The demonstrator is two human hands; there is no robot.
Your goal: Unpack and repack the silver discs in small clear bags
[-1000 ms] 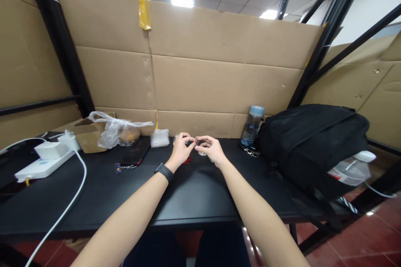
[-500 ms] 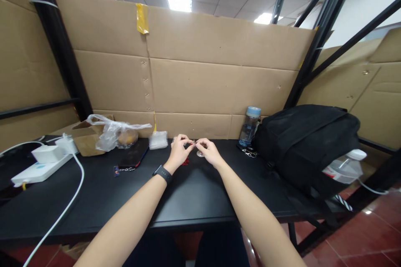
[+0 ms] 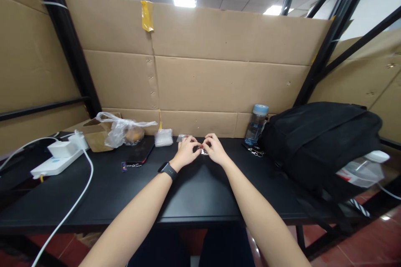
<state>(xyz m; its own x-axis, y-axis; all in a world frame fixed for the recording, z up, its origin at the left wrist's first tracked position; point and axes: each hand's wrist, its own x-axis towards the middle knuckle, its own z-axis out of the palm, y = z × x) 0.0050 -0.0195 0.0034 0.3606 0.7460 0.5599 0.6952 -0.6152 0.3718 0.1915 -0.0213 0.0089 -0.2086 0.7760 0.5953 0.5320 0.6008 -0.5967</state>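
My left hand [image 3: 187,150], with a dark watch on its wrist, is closed in a pinch low over the black table. Facing it, my right hand [image 3: 216,149] is pinched too, its fingertips almost touching those of the left. A tiny reddish bit shows between the fingertips, too small to name. Just beneath them lies a small shiny clear piece [image 3: 204,152], partly covered by the fingers. Behind my left hand is a flat clear packet [image 3: 183,137]. A stack of small clear plastic bags [image 3: 163,138] lies to its left.
A dark phone-like slab [image 3: 142,152] with a chain, a knotted plastic bag [image 3: 117,131] and a white power strip [image 3: 56,164] are on the left. A water bottle [image 3: 256,127] and black backpack [image 3: 319,146] stand right. Cardboard [image 3: 200,83] walls the back.
My hands have come down slightly toward the table, fingertips still together. The red thing under my left hand is now covered, and the clear packet behind it shows. The view has shifted a little.
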